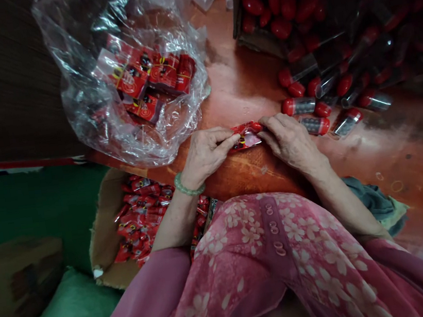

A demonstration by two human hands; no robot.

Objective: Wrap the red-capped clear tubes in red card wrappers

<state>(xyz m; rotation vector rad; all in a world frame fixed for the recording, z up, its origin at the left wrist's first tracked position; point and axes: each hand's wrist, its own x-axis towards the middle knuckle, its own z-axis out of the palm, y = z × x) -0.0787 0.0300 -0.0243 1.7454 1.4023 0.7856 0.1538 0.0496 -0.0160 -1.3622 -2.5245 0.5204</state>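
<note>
At table [243, 86], left hand [209, 154], right hand [291, 143] pinching packet [245, 137]

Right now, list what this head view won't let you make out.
The red packet between the left hand and right hand: fingers cover part of it, so its print can't be read.
Packets inside the clear plastic bag: film and glare blur them.
Red-capped tubes at upper right: dim, and cut off by the frame edges.
Packets in the cardboard box: the left forearm hides part of the pile.
</note>
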